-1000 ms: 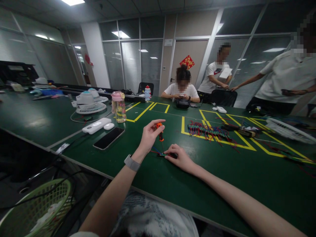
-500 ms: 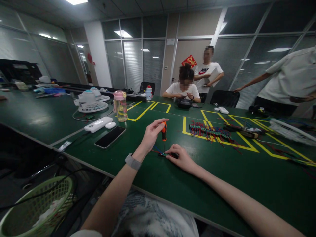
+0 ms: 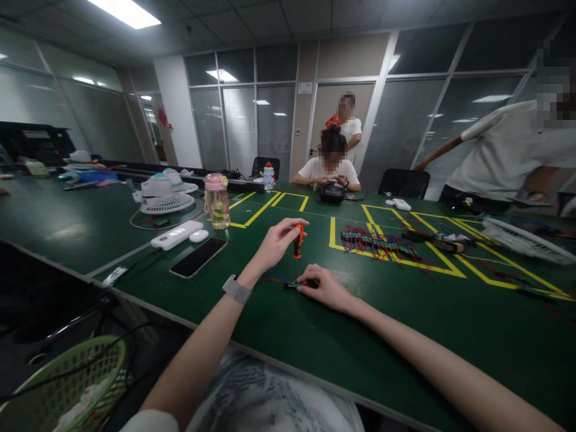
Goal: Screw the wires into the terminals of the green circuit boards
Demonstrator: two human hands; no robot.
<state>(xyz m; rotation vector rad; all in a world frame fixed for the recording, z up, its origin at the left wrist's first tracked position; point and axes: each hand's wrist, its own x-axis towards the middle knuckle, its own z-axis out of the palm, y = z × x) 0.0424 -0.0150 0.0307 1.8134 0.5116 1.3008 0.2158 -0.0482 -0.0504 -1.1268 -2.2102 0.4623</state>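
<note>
My left hand (image 3: 279, 245) grips the orange and black handle of a screwdriver (image 3: 297, 242), fingers around its top. The screwdriver stands upright, its thin shaft pointing down to a small circuit board (image 3: 292, 284) on the green table (image 3: 252, 324). Against the right end of that board, my right hand (image 3: 324, 287) is closed with thumb and fingers pinching it to the tabletop. Red and blue wires (image 3: 278, 278) run out from the board to the left. The exact contact of the screwdriver tip is too small to make out.
A black phone (image 3: 198, 258), white power strip (image 3: 177, 235) and pink-lidded bottle (image 3: 216, 203) are left of my hands. A row of wired circuit boards (image 3: 375, 241) lies inside yellow tape at right. Farther back are white fan parts (image 3: 165, 195) and several people.
My view has shifted slightly. My hands keep hold of the screwdriver and board. Behind the table, the standing person has turned and moved left; the person at right leans further into view.
</note>
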